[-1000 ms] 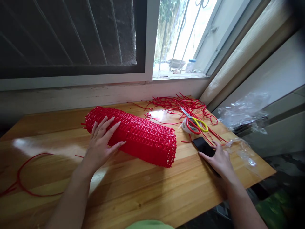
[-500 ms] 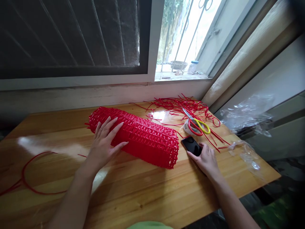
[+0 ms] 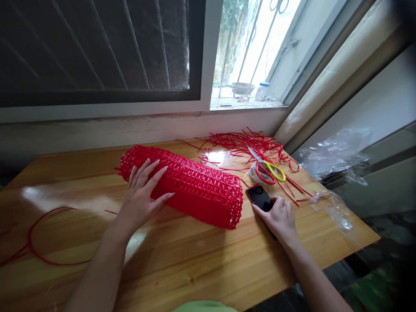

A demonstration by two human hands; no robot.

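A red woven basket-like piece [image 3: 201,186] lies on its side across the wooden table [image 3: 182,268]. On its left part rests my left hand [image 3: 143,190], fingers spread and the thumb apart. My right hand [image 3: 279,216] grips the near end of a black phone [image 3: 260,198], its thumb and fingers on the two sides. The phone lies on the table just right of the woven piece. Scissors [image 3: 266,169] with red and yellow handles lie behind the phone, on top of a roll of tape [image 3: 255,173].
Tangled red strands [image 3: 243,143] are heaped at the back right. Another looped red strand [image 3: 30,238] lies at the left. Clear plastic wrapping [image 3: 338,212] is on the right edge. A window [image 3: 247,56] stands behind the table.
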